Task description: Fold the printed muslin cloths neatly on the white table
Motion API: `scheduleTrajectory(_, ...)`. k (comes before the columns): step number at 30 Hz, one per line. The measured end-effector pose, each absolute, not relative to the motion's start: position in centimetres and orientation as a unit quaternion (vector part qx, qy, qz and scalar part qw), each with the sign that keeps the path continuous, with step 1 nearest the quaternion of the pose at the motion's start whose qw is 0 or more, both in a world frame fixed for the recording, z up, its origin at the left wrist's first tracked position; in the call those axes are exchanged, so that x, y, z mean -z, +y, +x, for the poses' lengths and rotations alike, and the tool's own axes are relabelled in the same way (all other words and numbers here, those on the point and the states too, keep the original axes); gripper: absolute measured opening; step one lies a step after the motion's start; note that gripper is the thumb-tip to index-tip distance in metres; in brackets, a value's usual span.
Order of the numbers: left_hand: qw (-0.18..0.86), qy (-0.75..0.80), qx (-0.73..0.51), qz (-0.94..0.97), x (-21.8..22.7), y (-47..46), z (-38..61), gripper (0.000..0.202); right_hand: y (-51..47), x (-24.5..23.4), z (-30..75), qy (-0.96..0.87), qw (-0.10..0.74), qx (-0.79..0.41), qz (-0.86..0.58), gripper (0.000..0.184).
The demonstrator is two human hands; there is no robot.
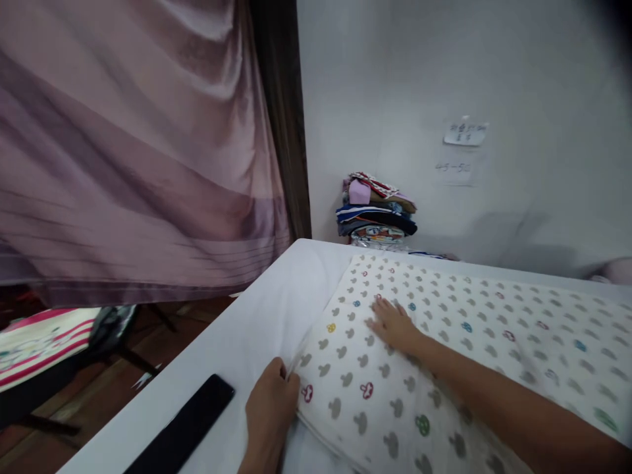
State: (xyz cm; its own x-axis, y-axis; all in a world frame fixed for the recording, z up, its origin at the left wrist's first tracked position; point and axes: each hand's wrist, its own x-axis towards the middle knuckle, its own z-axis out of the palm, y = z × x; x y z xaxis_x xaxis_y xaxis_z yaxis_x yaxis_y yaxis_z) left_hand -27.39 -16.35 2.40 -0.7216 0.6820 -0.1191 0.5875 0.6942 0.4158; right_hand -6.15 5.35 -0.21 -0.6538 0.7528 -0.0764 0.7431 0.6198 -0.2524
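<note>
A white cloth (355, 368) printed with grey mushroom shapes and a few coloured ones lies spread over the white table, layered along its near edge. My left hand (271, 401) is closed at the cloth's left edge, thumb and fingers pinching the fabric near a corner. Flat on top of the cloth rests my right hand (395, 327), fingers spread, with nothing in it. Left of my left hand, a black phone-like slab (182, 424) lies on the table.
The white table (291, 283) has its left edge running toward me. Folded clothes (378, 210) are stacked by the wall behind it. A pink curtain (138, 145) hangs at left, above a dark chair (113, 329) with a striped cloth (44, 342). Paper notes (465, 133) are on the wall.
</note>
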Motion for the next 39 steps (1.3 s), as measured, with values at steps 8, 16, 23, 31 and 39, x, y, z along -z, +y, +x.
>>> scheduleTrajectory(8,0.142,0.913,-0.145,0.354,-3.0,-16.0,-27.9,0.018,-9.1,3.0,12.7,-0.901,0.062,-0.123,-0.411,0.062)
scheduleTrajectory(16,0.104,0.912,-0.136,0.372,-3.2,-15.9,-27.8,0.016,-16.1,5.3,29.8,-0.846,0.099,0.029,-0.523,0.075)
scheduleTrajectory(23,0.069,0.911,-0.136,0.384,-3.0,-16.1,-26.6,0.018,-17.3,3.7,35.5,-0.871,0.107,0.045,-0.477,0.064)
scheduleTrajectory(31,0.013,0.892,-0.134,0.432,-4.2,-16.3,-24.0,0.040,-17.2,0.8,30.2,-0.915,0.158,-0.005,-0.371,0.033)
scheduleTrajectory(39,0.049,0.508,-0.177,0.841,-2.6,-20.5,-9.6,0.019,-16.8,0.4,27.1,-0.925,0.152,-0.027,-0.347,0.035)
